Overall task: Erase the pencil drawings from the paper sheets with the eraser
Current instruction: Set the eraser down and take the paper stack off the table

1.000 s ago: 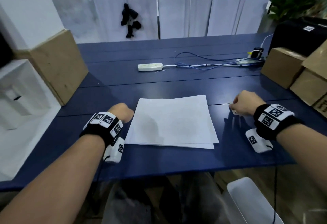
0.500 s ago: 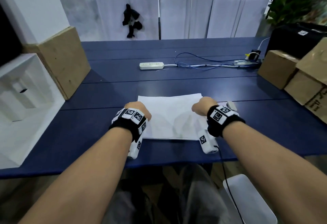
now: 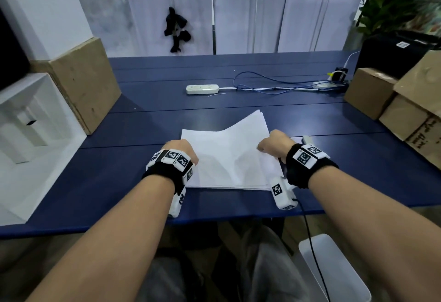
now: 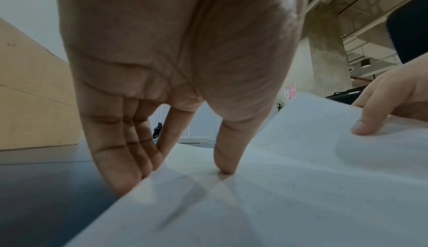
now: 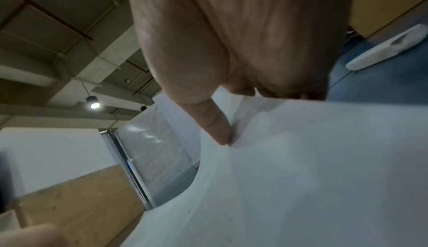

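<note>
A stack of white paper sheets (image 3: 229, 161) lies on the blue table (image 3: 119, 182); no pencil marks show on top. My left hand (image 3: 182, 147) is at the stack's left edge, thumb (image 4: 223, 166) pressing on the top sheet, straight fingers (image 4: 120, 168) pointing down beside the edge. My right hand (image 3: 272, 143) pinches the top sheet's right side, thumb (image 5: 217, 132) above and fingers beneath, and its far right corner (image 3: 256, 120) stands lifted. The white eraser (image 3: 307, 139) lies on the table just right of that hand, also seen in the right wrist view as the eraser (image 5: 389, 47).
A white power strip (image 3: 202, 88) with blue cables (image 3: 274, 87) lies farther back. Cardboard boxes (image 3: 391, 108) stand at the right, a wooden board (image 3: 83, 82) and a white unit (image 3: 31, 122) at the left. The table's front edge runs just below my wrists.
Both hands moved inward onto the paper. The right hand came away from the eraser's spot, took hold of the top sheet and raised its right side.
</note>
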The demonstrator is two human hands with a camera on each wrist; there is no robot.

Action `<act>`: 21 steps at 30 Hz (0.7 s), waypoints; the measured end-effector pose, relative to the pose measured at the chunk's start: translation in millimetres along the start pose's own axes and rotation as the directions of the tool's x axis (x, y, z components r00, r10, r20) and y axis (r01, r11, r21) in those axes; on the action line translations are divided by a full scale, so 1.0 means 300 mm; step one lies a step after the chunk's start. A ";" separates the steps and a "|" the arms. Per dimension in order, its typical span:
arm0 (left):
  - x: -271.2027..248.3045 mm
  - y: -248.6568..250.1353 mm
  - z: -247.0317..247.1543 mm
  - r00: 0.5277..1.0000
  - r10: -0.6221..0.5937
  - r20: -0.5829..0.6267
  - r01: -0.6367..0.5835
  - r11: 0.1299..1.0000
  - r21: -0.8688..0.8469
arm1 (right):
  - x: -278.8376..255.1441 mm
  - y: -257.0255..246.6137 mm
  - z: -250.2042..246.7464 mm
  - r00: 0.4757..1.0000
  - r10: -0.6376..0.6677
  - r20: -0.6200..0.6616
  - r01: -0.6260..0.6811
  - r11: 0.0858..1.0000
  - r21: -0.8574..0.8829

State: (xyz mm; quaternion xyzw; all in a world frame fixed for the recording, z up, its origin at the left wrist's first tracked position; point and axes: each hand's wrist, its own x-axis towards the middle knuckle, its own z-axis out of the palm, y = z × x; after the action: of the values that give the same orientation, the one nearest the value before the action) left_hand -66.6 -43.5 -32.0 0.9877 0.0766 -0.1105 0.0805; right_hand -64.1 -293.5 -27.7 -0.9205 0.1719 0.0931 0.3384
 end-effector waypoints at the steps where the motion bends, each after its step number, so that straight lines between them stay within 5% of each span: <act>1: 0.002 -0.008 0.004 1.000 0.000 -0.013 0.000 1.000 -0.005 | 0.007 0.007 0.003 1.000 -0.020 0.000 0.020 0.996 0.092; 6: -0.007 -0.018 0.018 0.999 -0.007 -0.037 0.007 1.000 -0.004 | 0.007 0.022 0.013 0.999 -0.031 0.035 0.021 0.965 0.262; 13: -0.002 -0.016 0.023 0.999 -0.023 -0.038 0.022 1.000 -0.014 | -0.005 -0.038 0.046 0.998 -0.067 0.015 0.065 0.993 0.094; 17: -0.004 -0.012 0.020 0.999 -0.035 -0.026 0.035 0.999 0.006 | -0.012 -0.023 0.079 0.995 0.064 -0.079 -0.083 0.961 -0.262; 21: -0.008 -0.010 0.012 0.999 -0.043 -0.018 0.043 0.999 0.008 | -0.013 -0.040 0.073 0.993 0.064 -0.095 -0.082 0.976 -0.202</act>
State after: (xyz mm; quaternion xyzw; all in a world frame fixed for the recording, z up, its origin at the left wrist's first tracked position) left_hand -70.2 -41.5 -35.3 0.9870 0.0980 -0.1039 0.0733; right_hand -64.3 -269.5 -36.0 -0.9468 0.2099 0.0820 0.2298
